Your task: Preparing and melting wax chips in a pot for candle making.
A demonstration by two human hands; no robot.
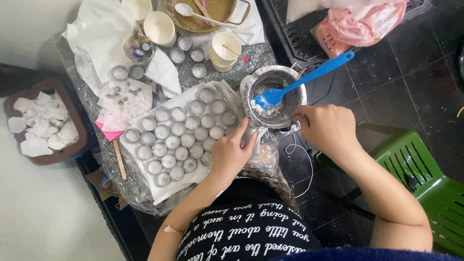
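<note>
The left hand rests with fingers curled at the near rim of a round shiny metal pot; whether it grips the rim cannot be told. The right hand pinches the pot's right edge. A blue silicone spatula leans inside, over white lumps. From the left: a brown tray of white scraps on a pale floor, rows of small round foil cups of white wax on white paper covering the low table, then dark floor tiles and a green plastic chair.

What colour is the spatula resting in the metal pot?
Bright blue, handle and blade alike; the spatula shows best in the head view, leaning in the metal pot.
</note>
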